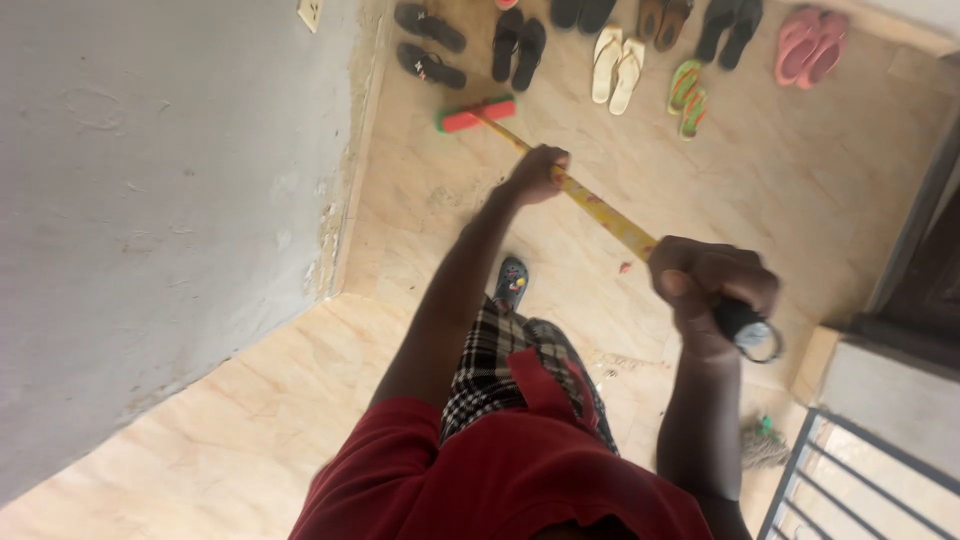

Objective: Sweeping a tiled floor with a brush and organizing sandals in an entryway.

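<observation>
**Sweeping grip: broom head lies far ahead of both hands**

Holding a long broom (600,205) w/ both hands, the person stands on a pale tiled floor (800,170) near the corner of a grey wall (150,200). The left hand (537,172) is closed around the yellow handle about in the middle of its length, arm stretched forward. The right hand (712,285) is wrapped tight around the top end of the handle, where a dark grip part and a small ring show just below the fist. Both grips are full holds, fingers curled round the stick, no gap visible.

The long axis of the handle runs diagonal: from the right hand, close to the body, up and to the left in the view, thru the left hand, and then on to the broom head (476,115). This head is red w/ a green edge, and it touches the floor near the wall corner. So the head lies away from the person, and the left hand is the nearer one to it; the right hand is well apart from it.

Beyond the head, a row of sandals and slippers (615,65) lies on the floor, approx. in pairs: black, cream, green, pink. One shoe (511,283) of the person shows under the handle, above checked shorts. A metal railing (840,470) is at the lower right.
</observation>
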